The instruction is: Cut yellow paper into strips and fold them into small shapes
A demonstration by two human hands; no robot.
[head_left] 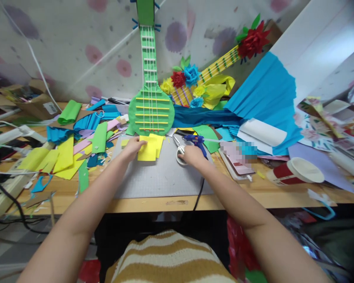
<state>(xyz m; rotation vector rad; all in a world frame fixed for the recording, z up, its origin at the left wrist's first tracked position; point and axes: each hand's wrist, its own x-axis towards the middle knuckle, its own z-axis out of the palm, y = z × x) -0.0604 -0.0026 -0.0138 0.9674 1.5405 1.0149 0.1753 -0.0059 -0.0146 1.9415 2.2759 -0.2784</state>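
Observation:
My left hand (132, 148) rests on a yellow paper sheet (150, 149) that lies on a grey cutting mat (162, 177); its fingers press the sheet's left edge. My right hand (192, 155) lies over the white handles of a pair of scissors (179, 147) at the mat's right side, fingers curled around them. A blue glue gun (196, 140) sits just beyond that hand, its black cord running off the table's front edge.
A green paper guitar (151, 106) leans on the wall behind the mat, and a yellow one with paper flowers (200, 80) stands beside it. Coloured paper scraps (65, 153) crowd the left. Blue pleated paper (262, 98) and a red cup (295, 172) lie right.

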